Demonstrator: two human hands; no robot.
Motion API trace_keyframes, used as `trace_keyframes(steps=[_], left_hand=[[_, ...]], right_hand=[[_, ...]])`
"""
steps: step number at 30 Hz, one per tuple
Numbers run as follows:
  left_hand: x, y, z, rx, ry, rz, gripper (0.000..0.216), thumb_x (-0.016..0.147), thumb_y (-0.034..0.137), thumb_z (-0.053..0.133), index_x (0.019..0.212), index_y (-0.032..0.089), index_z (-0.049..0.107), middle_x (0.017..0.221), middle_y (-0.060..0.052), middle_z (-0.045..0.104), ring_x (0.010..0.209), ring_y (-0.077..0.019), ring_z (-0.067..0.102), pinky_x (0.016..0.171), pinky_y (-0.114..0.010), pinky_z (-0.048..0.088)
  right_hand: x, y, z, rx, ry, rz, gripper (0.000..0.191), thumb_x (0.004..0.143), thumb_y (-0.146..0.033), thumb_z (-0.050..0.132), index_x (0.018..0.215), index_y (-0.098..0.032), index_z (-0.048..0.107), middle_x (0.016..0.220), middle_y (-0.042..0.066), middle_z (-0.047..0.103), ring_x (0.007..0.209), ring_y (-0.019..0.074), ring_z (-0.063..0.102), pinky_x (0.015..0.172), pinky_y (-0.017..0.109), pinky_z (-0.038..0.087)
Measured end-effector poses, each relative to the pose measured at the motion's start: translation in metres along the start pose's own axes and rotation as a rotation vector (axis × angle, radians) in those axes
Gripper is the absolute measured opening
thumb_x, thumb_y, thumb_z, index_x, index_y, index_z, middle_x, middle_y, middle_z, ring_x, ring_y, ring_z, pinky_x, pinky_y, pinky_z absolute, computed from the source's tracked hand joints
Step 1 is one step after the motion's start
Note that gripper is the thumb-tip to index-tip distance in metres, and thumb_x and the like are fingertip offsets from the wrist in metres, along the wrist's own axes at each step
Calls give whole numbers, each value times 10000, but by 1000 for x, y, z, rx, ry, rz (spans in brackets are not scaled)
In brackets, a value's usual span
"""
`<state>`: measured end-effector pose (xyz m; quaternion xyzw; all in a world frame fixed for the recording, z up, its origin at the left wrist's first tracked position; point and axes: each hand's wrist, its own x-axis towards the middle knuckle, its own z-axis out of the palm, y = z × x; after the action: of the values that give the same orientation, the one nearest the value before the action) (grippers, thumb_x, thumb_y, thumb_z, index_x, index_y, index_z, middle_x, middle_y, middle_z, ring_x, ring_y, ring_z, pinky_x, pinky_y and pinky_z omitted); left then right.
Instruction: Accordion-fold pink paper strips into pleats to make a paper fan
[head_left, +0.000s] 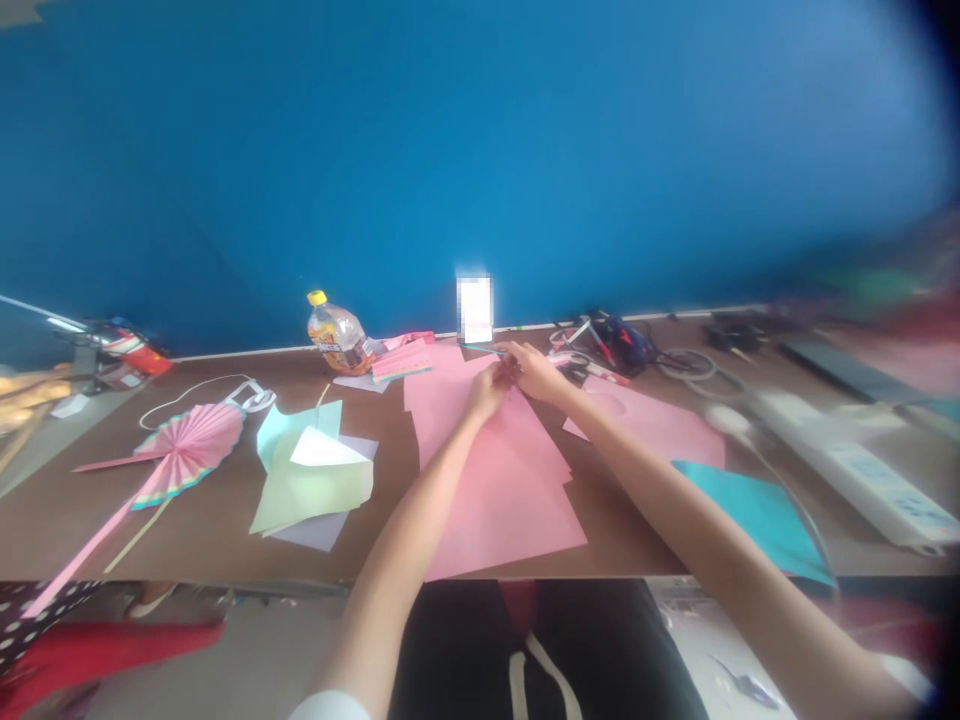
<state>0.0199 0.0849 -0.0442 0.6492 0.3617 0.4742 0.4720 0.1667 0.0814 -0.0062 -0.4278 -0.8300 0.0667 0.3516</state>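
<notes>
Both my hands meet at the far middle of the brown table (210, 520), over a stack of pink paper sheets (495, 480). My left hand (489, 388) is curled with its fingers pressed together at the far edge of the pink paper. My right hand (534, 368) is also closed in a pinch, touching the left. What they pinch is small and blurred; a thin teal strip (484, 348) lies just beyond the fingers.
A pink pleated paper fan (191, 448) on a stick lies at left, beside pale green and white sheets (311, 480). A plastic bottle (339, 338) stands by the blue wall. A teal sheet (757, 515), a white power strip (862, 470) and cables lie at right.
</notes>
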Motion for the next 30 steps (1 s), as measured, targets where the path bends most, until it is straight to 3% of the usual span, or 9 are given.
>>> trace_keyframes(steps=[8, 18, 25, 30], left_hand=[[-1, 8, -4, -235, 37, -68, 391, 809, 507, 568, 886, 128, 626, 866, -83, 686, 770, -182, 665, 752, -323, 529], [-2, 11, -5, -328, 101, -108, 351, 808, 442, 600, 957, 126, 631, 931, -107, 710, 780, -189, 690, 783, -350, 536], [-1, 9, -5, -343, 113, -116, 354, 797, 452, 608, 926, 124, 631, 907, -109, 713, 750, -189, 689, 774, -354, 535], [0, 9, -5, -341, 127, -132, 367, 801, 460, 596, 942, 123, 630, 882, -111, 715, 747, -203, 692, 754, -359, 535]], right_hand=[[2, -8, 0, 47, 48, -30, 595, 665, 30, 394, 1206, -176, 529, 809, 57, 582, 838, 234, 501, 758, 338, 420], [3, -10, -3, 103, 122, -18, 401, 835, -71, 366, 1181, -164, 545, 956, 93, 589, 916, 232, 484, 840, 361, 413], [3, -7, -1, 112, 101, -7, 418, 814, -77, 383, 1185, -163, 555, 857, 77, 578, 878, 231, 489, 806, 356, 419], [5, 2, 3, 131, 137, -11, 399, 835, -103, 379, 1192, -164, 546, 929, 92, 601, 898, 228, 511, 840, 379, 421]])
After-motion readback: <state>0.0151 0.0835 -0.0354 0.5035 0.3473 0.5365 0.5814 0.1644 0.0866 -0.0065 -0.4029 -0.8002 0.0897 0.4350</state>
